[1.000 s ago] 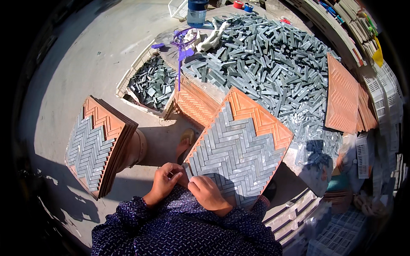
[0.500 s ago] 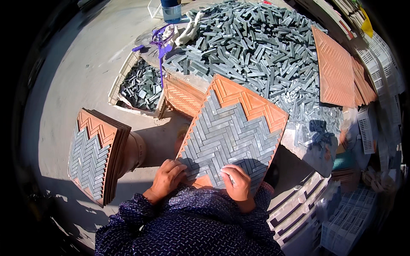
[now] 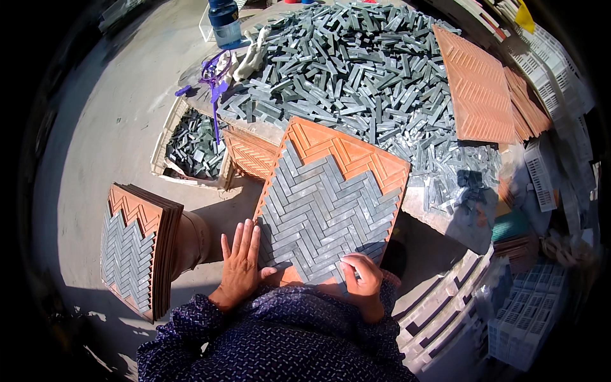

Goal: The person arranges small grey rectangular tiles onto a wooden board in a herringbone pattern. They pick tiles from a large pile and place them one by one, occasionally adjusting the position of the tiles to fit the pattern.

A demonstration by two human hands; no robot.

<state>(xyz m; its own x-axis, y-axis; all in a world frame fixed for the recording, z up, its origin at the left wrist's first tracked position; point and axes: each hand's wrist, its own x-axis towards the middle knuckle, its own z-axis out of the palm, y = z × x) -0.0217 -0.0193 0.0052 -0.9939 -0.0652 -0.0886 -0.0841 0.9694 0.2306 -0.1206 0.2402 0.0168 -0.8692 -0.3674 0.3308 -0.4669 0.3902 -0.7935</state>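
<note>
An orange herringbone mould tray (image 3: 380, 159) tilts in front of me, its near edge against my clothing. Grey stone strips (image 3: 324, 219) fill most of its zigzag slots; bare orange shows along the far edge and in patches at the near edge. My left hand (image 3: 240, 264) lies flat at the tray's left edge, fingers stretched out and thumb over the near left corner. Over the near right part, my right hand (image 3: 364, 283) is curled with thumb and fingers close together. Whatever it may hold is hidden.
A heap of loose grey strips (image 3: 344, 70) covers the table beyond. Left stands a stack of filled trays (image 3: 137, 204) on a round support. A crate (image 3: 162, 137) holds broken pieces; bare trays (image 3: 474, 89) lean right. Behind are a water bottle (image 3: 224, 28) and pale gloves (image 3: 251, 57).
My left hand has gone from curled fingers to flat and stretched out along the tray's edge. The right hand stays curled over the near right part. The whole view has shifted slightly.
</note>
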